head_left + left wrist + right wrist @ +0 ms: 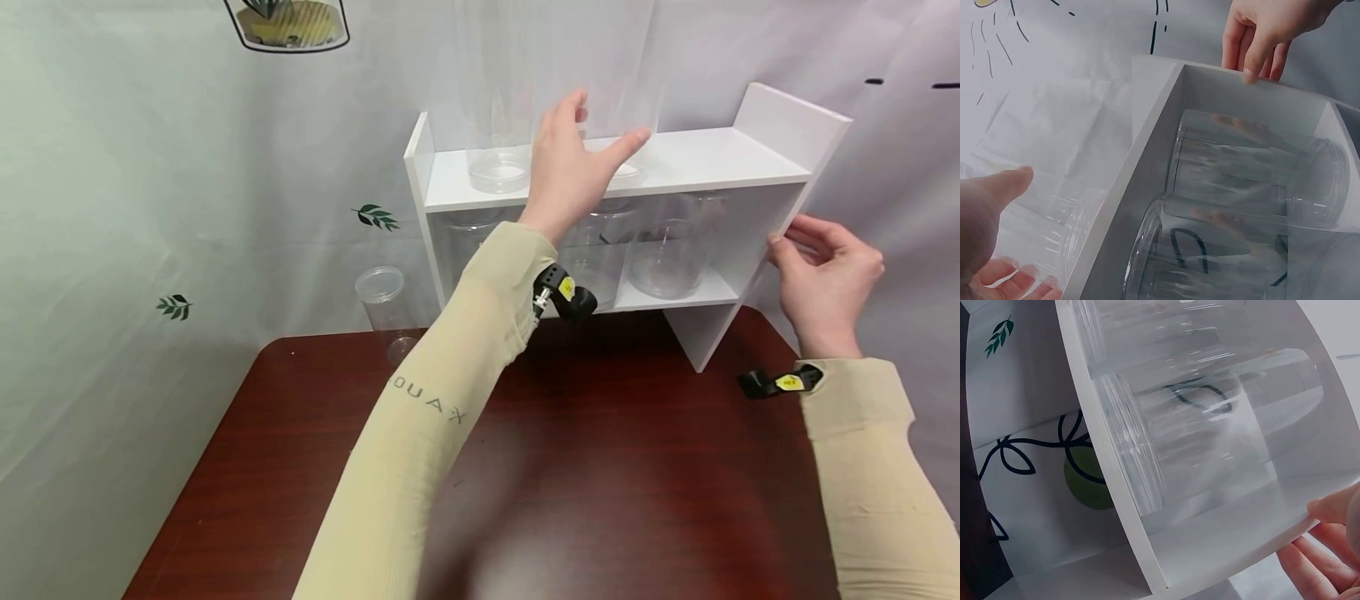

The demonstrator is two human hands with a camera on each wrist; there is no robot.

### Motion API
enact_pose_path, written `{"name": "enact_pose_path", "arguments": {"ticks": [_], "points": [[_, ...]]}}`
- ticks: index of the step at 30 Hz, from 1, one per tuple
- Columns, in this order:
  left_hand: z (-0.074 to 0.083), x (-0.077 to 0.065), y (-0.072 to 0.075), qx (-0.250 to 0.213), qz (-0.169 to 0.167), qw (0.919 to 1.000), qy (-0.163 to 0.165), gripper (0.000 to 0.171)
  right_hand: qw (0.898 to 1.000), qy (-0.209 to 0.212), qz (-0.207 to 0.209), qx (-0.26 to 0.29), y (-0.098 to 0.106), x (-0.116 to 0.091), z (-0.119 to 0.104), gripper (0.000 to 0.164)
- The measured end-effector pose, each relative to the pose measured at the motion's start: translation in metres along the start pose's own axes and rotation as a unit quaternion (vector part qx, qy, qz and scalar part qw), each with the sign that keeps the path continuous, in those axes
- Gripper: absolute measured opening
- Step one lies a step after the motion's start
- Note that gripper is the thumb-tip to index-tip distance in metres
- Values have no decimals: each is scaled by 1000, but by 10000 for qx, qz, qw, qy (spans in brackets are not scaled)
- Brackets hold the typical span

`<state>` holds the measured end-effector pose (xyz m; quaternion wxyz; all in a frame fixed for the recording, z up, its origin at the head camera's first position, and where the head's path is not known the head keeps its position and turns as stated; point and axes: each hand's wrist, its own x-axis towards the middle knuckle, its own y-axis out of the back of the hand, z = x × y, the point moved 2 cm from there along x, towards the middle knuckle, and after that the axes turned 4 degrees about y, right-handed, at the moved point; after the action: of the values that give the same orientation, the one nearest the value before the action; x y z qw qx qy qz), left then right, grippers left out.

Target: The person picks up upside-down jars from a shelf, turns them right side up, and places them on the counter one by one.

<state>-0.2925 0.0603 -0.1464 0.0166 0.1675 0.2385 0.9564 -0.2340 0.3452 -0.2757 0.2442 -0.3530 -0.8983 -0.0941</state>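
Note:
A white two-tier shelf [690, 162] stands at the back of the table, holding clear plastic jars on both tiers. My left hand [566, 162] is at the upper tier, thumb and fingers curved around a clear jar [1063, 219] standing there. To its left on that tier is another tall clear jar [498, 171]. My right hand [828, 271] pinches the front edge of the shelf's right side panel, thumb on the inner face. More clear jars [667, 262] stand on the lower tier, partly hidden by my left forearm.
A lidded clear jar [386, 304] stands on the dark red wooden table [600, 467], left of the shelf. Behind the shelf hangs a pale printed cloth [315, 167] with leaf patterns. The shelf's side panel reaches down to the tabletop.

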Motion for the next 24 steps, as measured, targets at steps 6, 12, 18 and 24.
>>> {"name": "enact_pose_path", "arguments": {"ticks": [6,12,18,24], "points": [[0,-2,1,-366,8,9993,-100,87,10000,-81,-10,56,-1,-1,-2,28],[5,-8,4,-748,28,9961,-475,86,10000,-64,-2,44,-1,-2,-3,28],[6,-22,12,-1220,-57,9903,-663,86,10000,21,-7,59,-1,-2,-2,27],[0,-35,20,-1520,-70,9843,-892,83,9999,-27,10,109,-1,-2,-3,27]]}}
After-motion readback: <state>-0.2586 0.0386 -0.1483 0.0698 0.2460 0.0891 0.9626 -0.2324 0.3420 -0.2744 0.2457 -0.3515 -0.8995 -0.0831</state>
